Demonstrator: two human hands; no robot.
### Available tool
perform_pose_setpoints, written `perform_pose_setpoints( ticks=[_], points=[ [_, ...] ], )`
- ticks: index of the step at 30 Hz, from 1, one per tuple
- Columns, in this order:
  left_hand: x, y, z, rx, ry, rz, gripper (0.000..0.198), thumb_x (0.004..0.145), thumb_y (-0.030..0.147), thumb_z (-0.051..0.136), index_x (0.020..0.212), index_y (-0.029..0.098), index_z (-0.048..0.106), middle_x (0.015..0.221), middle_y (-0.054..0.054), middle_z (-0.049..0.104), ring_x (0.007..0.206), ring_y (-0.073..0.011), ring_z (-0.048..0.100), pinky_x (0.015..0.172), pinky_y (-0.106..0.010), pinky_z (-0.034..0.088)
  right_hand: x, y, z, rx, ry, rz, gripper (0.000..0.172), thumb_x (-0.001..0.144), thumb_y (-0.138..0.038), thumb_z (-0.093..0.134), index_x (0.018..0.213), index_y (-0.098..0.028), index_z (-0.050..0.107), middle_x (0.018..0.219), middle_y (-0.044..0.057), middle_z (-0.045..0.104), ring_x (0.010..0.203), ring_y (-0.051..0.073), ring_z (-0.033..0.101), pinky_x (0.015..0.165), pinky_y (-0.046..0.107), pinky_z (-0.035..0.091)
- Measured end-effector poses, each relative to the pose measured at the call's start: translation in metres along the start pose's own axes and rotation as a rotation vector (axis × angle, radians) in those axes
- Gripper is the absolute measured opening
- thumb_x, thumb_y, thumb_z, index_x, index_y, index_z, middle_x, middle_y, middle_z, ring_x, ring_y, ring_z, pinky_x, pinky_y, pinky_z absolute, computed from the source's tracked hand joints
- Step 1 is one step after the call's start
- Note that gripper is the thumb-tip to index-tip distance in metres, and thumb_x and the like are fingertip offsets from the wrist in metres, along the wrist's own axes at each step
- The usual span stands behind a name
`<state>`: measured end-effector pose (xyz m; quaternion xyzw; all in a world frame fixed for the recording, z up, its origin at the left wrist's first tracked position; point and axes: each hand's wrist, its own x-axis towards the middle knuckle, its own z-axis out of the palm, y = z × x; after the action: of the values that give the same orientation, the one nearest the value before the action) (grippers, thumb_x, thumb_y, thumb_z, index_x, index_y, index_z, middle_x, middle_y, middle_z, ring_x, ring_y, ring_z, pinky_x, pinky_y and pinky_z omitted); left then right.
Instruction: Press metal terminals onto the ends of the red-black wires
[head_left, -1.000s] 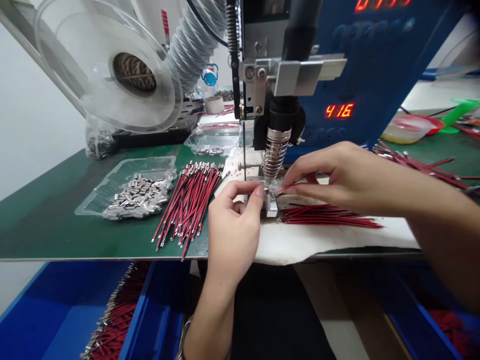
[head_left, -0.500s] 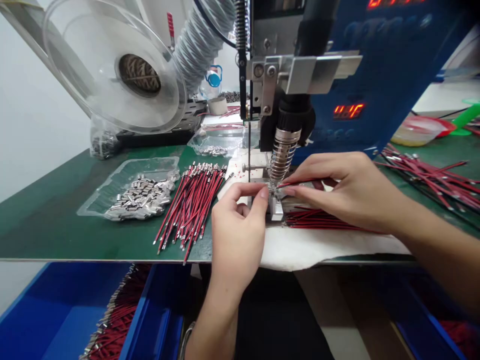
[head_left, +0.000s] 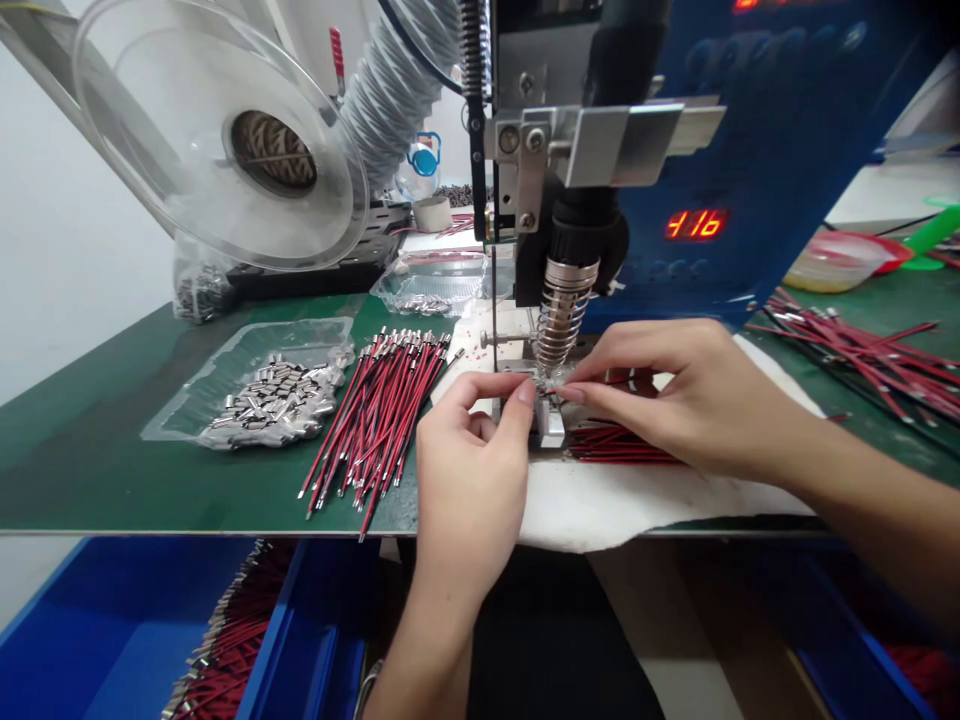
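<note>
Under the spring-wrapped tip of a soldering machine, a small metal fixture stands between my hands. My left hand is at its left, thumb and forefinger pinched at the fixture; what they hold is too small to make out. From the right, my right hand pinches a thin red wire whose end lies at the fixture below the tip. Beneath my right hand, red and black wires lie on white paper. A bundle of red and black wires with metal ends rests left of my left hand.
A clear tray of small metal parts sits at the left, with another clear tray behind. A round transparent hood hangs at upper left. More wires lie at right. Blue bins stand below the table edge.
My right hand has shifted slightly down and left, bringing the wire lower, below the tip. The red display reading has changed. The whole view has moved slightly.
</note>
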<state>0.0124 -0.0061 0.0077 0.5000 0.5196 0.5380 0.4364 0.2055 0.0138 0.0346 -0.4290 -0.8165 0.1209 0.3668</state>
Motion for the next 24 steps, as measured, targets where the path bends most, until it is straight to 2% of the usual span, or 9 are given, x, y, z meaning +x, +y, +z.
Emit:
perform_pose_setpoints(
  ticks=[10,24],
  points=[
    [-0.0004,0.0004,-0.0001,0.008,-0.001,0.018,0.011,0.088,0.030,0.081,0.088,0.019,0.079,0.053,0.005,0.045,0.060,-0.0150,0.061,0.053,-0.019,0.045,-0.0011,-0.0032,0.0051,0.036,0.008,0.076,0.020,0.095,-0.038,0.073,0.083,-0.023,0.079,0.077,0.002,0.075,0.062,0.017,0.060,0.063,0.034,0.045],
    [0.0008,-0.0008,-0.0002,-0.002,-0.005,0.019,0.012,0.089,0.031,0.081,0.086,0.020,0.077,0.052,0.005,0.043,0.065,-0.0165,0.065,0.057,-0.020,0.048,-0.0031,-0.0070,0.0096,0.068,0.032,0.147,0.028,0.097,-0.048,0.072,0.083,-0.024,0.078,0.076,0.002,0.074,0.059,0.017,0.055,0.060,0.034,0.043]
  ],
)
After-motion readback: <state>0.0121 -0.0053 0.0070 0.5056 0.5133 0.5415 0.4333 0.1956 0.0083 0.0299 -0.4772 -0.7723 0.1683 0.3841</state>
